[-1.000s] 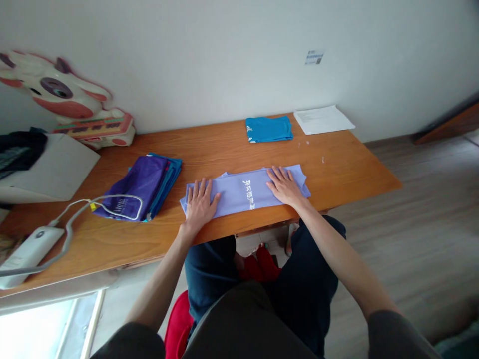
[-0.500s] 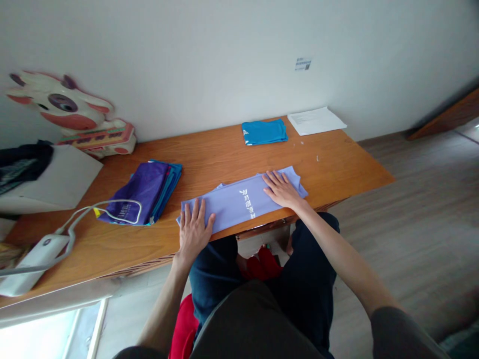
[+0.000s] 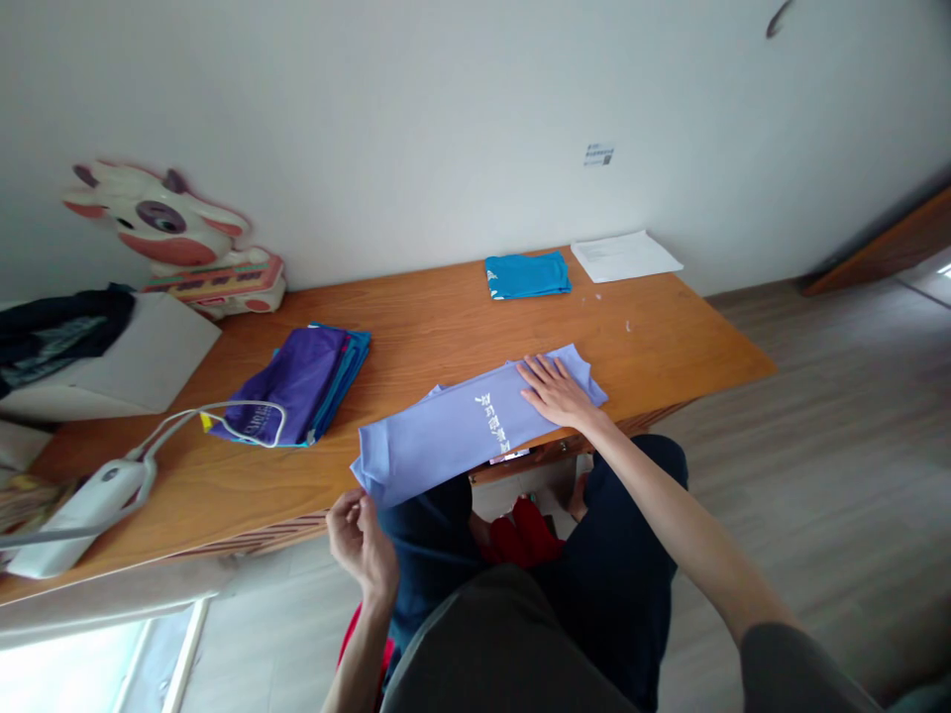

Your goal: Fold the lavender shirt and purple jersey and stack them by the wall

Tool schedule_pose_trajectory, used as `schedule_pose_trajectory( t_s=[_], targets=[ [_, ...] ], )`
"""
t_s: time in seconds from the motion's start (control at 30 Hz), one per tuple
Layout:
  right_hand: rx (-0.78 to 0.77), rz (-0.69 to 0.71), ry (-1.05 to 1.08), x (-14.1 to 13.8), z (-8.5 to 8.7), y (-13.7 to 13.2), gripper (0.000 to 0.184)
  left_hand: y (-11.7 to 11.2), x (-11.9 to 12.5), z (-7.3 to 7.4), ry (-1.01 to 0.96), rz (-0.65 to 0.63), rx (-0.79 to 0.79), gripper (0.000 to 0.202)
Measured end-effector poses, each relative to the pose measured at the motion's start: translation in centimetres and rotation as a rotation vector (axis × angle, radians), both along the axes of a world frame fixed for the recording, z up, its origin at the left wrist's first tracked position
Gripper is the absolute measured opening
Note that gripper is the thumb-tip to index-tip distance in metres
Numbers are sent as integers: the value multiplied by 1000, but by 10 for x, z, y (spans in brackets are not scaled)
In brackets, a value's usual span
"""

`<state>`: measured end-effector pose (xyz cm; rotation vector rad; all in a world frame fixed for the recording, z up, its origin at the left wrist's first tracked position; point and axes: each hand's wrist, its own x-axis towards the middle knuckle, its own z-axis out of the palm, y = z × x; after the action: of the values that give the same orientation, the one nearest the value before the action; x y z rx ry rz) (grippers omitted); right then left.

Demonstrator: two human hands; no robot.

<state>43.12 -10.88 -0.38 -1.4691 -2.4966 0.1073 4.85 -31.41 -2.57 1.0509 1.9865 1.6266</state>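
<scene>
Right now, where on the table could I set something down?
Two patches of the wooden table: behind the lilac cloth, between the purple stack and the folded blue cloth; and the right end, in front of the papers, past the right hand, bar small white specks. The left end is crowded: box, cow toy, white device, cables.

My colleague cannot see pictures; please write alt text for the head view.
A person's right hand lies flat on a folded lavender cloth with white lettering, at the edge of a wooden desk; the left hand appears to pinch the cloth's near left corner. Further left lies a stack of folded cloths.
</scene>
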Motion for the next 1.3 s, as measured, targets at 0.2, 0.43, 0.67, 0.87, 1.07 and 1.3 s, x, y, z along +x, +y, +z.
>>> schedule_pose_trajectory(
  t_s=[0.2, 0.43, 0.67, 0.87, 1.07, 1.3],
  targets=[
    [-8, -14, 4, -1, 1, 0, 69, 5, -1, -16, -675, -41, -148, 30],
    [-29, 0, 18, 1, -2, 2, 74, 12, -1, -12, -870, -118, -180, 25],
    [-136, -1, 265, -9, 17, 0, 75, -15, 1, 7, -917, -13, -4, 24],
    [-578, 41, 1253, -68, 42, -50, 62, -1, -25, 53, -1004, -54, 169, 31],
    [-1112, 71, 1873, -117, 44, -97, 57, 40, -15, 109, -918, -120, 367, 30],
    [-1296, 17, 1939, -98, 67, -87, 66, 71, 102, 130, -722, -684, 188, 29]
  ],
)
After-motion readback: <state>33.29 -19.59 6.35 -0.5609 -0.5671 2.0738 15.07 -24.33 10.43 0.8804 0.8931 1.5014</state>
